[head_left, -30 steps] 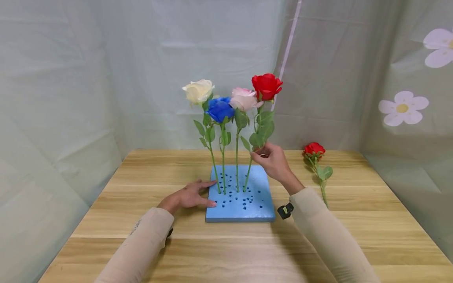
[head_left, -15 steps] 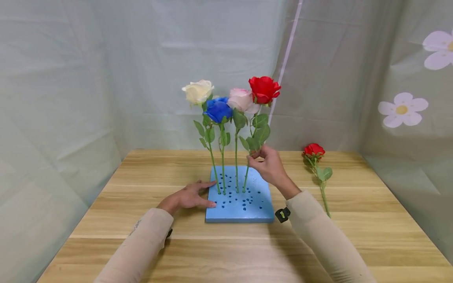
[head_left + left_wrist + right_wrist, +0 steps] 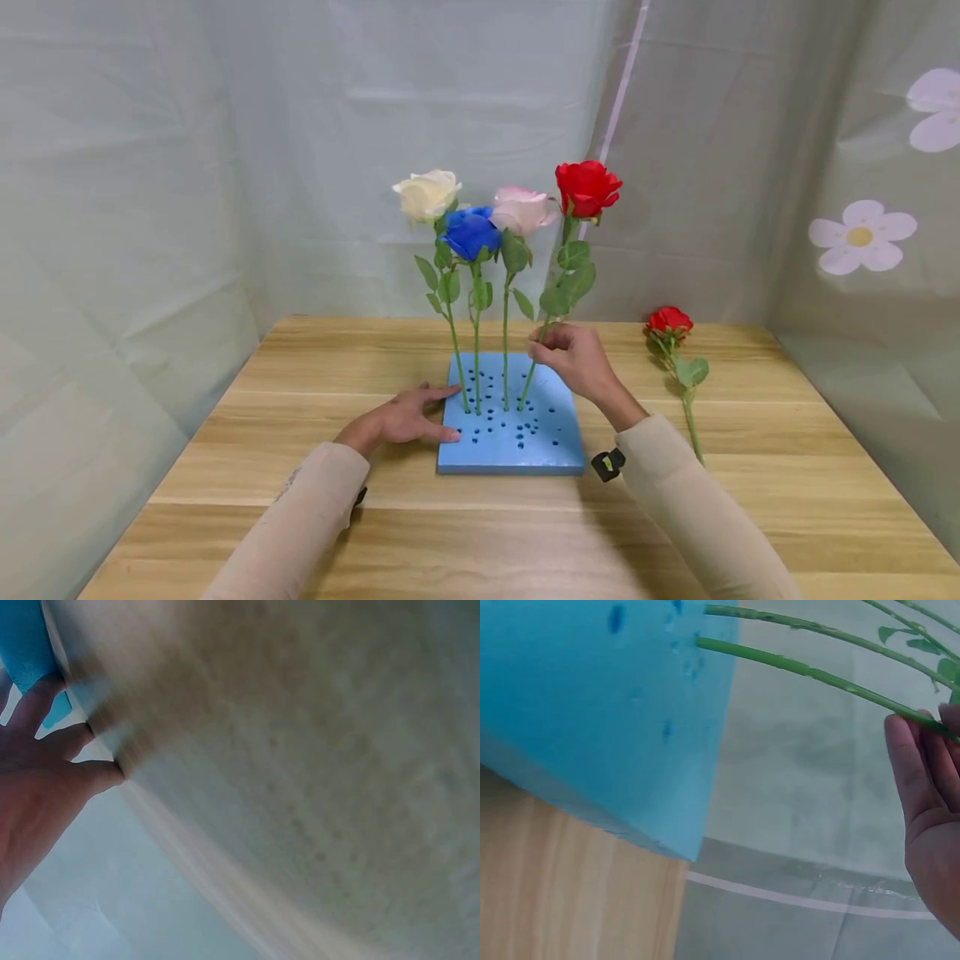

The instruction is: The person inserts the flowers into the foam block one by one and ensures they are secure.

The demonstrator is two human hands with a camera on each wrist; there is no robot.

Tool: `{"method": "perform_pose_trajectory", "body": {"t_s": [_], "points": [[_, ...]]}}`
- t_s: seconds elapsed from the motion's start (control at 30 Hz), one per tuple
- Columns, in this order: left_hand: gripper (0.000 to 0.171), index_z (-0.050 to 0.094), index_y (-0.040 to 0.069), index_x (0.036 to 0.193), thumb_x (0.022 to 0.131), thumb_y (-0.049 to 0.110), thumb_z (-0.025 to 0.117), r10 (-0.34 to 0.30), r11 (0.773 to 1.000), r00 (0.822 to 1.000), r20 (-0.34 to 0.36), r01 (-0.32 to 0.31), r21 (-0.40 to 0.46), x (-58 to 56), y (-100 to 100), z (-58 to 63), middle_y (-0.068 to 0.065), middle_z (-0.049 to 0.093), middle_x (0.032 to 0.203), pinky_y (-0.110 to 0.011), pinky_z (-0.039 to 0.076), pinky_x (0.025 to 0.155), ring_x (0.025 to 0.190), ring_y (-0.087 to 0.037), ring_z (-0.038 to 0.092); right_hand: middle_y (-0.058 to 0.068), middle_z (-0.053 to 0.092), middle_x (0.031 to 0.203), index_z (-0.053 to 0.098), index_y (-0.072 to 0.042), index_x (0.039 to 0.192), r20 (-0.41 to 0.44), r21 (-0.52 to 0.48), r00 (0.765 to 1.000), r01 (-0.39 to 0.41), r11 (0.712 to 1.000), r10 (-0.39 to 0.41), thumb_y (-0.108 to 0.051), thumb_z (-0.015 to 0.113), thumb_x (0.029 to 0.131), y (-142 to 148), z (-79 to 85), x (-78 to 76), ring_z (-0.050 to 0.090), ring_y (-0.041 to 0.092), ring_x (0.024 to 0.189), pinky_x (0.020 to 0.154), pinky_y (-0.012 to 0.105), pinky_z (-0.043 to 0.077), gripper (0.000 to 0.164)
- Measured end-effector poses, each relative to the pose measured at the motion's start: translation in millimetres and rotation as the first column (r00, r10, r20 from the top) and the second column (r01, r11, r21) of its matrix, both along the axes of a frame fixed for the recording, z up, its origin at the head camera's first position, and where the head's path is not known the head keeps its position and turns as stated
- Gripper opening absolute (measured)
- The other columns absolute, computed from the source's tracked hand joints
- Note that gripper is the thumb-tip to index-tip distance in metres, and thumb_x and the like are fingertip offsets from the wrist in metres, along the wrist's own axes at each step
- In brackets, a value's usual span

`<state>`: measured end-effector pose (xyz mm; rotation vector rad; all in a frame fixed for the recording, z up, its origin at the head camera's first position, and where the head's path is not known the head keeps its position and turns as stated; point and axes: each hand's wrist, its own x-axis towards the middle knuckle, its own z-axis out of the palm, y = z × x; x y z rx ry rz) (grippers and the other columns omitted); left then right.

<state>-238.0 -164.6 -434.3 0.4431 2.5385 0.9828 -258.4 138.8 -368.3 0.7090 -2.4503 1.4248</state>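
Observation:
A blue foam board (image 3: 555,454) dotted with small holes lies on the table. Standing in it, left to right, are a white rose (image 3: 426,196), a blue rose (image 3: 471,233), a pink rose (image 3: 521,210) and a red rose (image 3: 587,188). My right hand (image 3: 576,358) pinches the red rose's stem (image 3: 810,671) between thumb and fingers, below its leaves; the stem leans right, its lower end in a hole. My left hand (image 3: 405,414) rests at the board's left edge, fingers spread, with thumb and index finger on its top.
A second red rose (image 3: 669,321) lies on the wooden table (image 3: 300,367) to the right of the board, its stem pointing toward me. Pale fabric walls (image 3: 480,100) enclose the table at the back and sides.
The held red rose tipped a little left, then swung back right, and my right hand now pinches slightly lower on its stem. My left hand has stayed on the board.

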Motion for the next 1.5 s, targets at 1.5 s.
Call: {"method": "perform_pose_trajectory", "body": {"t_s": [1.5], "points": [[0.09,0.039,0.03,0.155,0.079,0.052,0.081,0.009,1.0,1.0,0.014,-0.009,-0.007,-6.6,-2,-3.6,-0.025,0.014,0.163,-0.067,0.016,0.113,0.15,-0.044,0.005,0.018,0.071,0.092,0.069,0.006,0.093,0.072,-0.037,0.994,-0.075,0.997,0.077,-0.007,0.062,0.099,-4,-5.9,0.4,0.072,0.027,0.08,0.072,0.03,0.059,0.016]]}}
